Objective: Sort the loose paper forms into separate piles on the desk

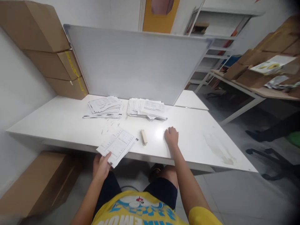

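Note:
My left hand [102, 165] grips the lower left corner of a few printed paper sheets [122, 142], thumb on top and fingers beneath. The sheets reach over the front edge of the white table [192, 137]. On the tabletop my right hand [172, 136] rests with its fingers curled in, and nothing shows in it. Between the two hands lies a cream-coloured stapler [143, 137], just right of the held sheets. Farther back are two piles of printed paper, a left pile [105, 105] and a right pile [147, 108], both loosely fanned.
A whiteboard [138, 65] stands along the table's back edge. Cardboard boxes [63, 65] are stacked at the back left, and a long box [35, 181] is on the floor. Small thin bits [110, 123] are scattered near the left pile. Another table [246, 87] with boxes stands right.

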Available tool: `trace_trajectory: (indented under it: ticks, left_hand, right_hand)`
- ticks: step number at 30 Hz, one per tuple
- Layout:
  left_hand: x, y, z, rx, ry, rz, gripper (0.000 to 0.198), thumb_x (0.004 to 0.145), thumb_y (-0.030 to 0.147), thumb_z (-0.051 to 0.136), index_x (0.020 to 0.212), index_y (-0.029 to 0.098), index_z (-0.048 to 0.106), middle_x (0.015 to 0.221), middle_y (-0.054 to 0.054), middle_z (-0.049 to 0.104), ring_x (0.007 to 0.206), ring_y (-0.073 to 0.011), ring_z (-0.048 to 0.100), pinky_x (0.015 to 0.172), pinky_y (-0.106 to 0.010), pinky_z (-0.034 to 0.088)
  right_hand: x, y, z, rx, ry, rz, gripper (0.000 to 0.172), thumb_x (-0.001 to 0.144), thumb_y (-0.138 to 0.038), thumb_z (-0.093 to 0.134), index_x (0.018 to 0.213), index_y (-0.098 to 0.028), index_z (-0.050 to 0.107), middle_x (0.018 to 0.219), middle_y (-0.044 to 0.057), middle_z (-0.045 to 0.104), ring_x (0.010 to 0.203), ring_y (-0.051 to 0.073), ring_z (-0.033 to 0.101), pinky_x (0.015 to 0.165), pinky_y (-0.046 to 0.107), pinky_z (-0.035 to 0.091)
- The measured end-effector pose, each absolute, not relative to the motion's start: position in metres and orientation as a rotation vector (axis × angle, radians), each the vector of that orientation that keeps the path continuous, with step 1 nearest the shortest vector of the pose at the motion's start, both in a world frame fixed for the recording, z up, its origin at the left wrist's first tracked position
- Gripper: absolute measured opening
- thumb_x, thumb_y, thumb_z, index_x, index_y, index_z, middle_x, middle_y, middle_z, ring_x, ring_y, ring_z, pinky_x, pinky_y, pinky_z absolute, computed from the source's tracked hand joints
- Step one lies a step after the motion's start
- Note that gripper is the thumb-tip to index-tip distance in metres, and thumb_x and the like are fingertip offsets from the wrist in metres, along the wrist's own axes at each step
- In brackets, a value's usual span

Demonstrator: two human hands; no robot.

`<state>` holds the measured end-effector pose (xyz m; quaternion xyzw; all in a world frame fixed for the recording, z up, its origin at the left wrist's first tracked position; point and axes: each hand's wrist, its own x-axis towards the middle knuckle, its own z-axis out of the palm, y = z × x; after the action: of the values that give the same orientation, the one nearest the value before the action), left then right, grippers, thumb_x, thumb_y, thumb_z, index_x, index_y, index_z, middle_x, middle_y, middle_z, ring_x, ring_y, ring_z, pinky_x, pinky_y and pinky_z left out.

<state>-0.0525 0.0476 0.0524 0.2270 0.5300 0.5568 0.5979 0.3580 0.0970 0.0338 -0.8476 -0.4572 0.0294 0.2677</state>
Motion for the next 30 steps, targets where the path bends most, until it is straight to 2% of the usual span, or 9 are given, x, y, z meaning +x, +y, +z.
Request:
trace_trajectory:
  ticks: [2,5,7,12,18,21,26,30]
  left_hand:
    - [-0.047,0.045,0.063,0.649,1.306,1.251,0.018,0.077,0.012,0.071,0.095,0.012,0.071,0.103,-0.013,0.075,0.107,-0.0304,0.069,0.1,-0.043,0.053]
    - [-0.044,0.046,0.08,0.982,1.459,1.162,0.012,0.078,0.019,0.071,0.089,0.015,0.073,0.103,-0.013,0.076,0.115,-0.0336,0.065,0.105,-0.046,0.047]
    - [-0.044,0.049,0.091,1.267,1.485,1.16,0.017,0.081,0.027,0.069,0.093,0.016,0.074,0.107,-0.013,0.075,0.121,-0.034,0.06,0.111,-0.047,0.041]
    - [-0.042,0.071,0.106,1.741,1.268,1.272,0.035,0.088,0.041,0.062,0.112,0.017,0.071,0.124,-0.011,0.069,0.135,-0.0271,0.048,0.119,-0.037,0.029]
    - [-0.027,0.107,0.075,1.536,1.24,1.227,0.042,0.08,0.047,0.07,0.104,0.012,0.073,0.111,-0.014,0.073,0.12,-0.0296,0.061,0.111,-0.041,0.04]
    - [-0.022,0.113,0.06,1.517,1.157,1.133,0.043,0.077,0.044,0.074,0.107,0.015,0.073,0.115,-0.013,0.072,0.118,-0.0285,0.062,0.109,-0.041,0.042]
    - [-0.02,0.118,0.055,1.451,1.214,1.179,0.035,0.08,0.04,0.073,0.105,0.016,0.073,0.117,-0.011,0.072,0.118,-0.028,0.062,0.11,-0.041,0.041]
    - [-0.019,0.121,0.053,1.369,1.298,1.23,0.037,0.082,0.041,0.071,0.107,0.013,0.071,0.117,-0.013,0.071,0.118,-0.0289,0.063,0.109,-0.042,0.043]
  right_hand:
    - [0.361,0.092,0.033,-2.245,-1.231,0.071,0.047,0.086,-0.032,0.033,0.115,-0.01,0.063,0.128,0.021,0.059,0.122,0.03,0.048,0.108,0.049,0.029]
    - [0.365,0.085,0.031,-2.21,-1.235,0.094,0.046,0.086,-0.031,0.031,0.111,-0.011,0.064,0.12,0.019,0.063,0.113,0.027,0.052,0.101,0.041,0.036]
    - [0.367,0.081,0.03,-2.172,-1.215,0.087,0.043,0.086,-0.03,0.03,0.105,-0.012,0.065,0.113,0.018,0.065,0.105,0.026,0.055,0.095,0.038,0.04]
    - [0.369,0.078,0.03,-2.101,-1.202,0.03,0.031,0.083,-0.028,0.034,0.087,-0.017,0.063,0.091,0.014,0.066,0.085,0.025,0.054,0.079,0.035,0.041]
    - [0.37,0.079,0.029,-2.073,-1.163,0.027,0.028,0.082,-0.026,0.036,0.085,-0.018,0.062,0.09,0.013,0.066,0.085,0.025,0.054,0.079,0.037,0.041]
    - [0.37,0.081,0.029,-2.058,-1.12,0.049,0.029,0.082,-0.027,0.036,0.085,-0.018,0.064,0.091,0.012,0.067,0.087,0.025,0.056,0.082,0.037,0.042]
    - [0.373,0.084,0.03,-2.044,-1.039,0.1,0.034,0.081,-0.029,0.037,0.091,-0.017,0.068,0.098,0.014,0.069,0.094,0.027,0.058,0.086,0.039,0.042]
    - [0.375,0.086,0.03,-2.036,-1.025,0.111,0.035,0.08,-0.029,0.038,0.092,-0.017,0.068,0.101,0.014,0.07,0.096,0.028,0.059,0.089,0.041,0.043]
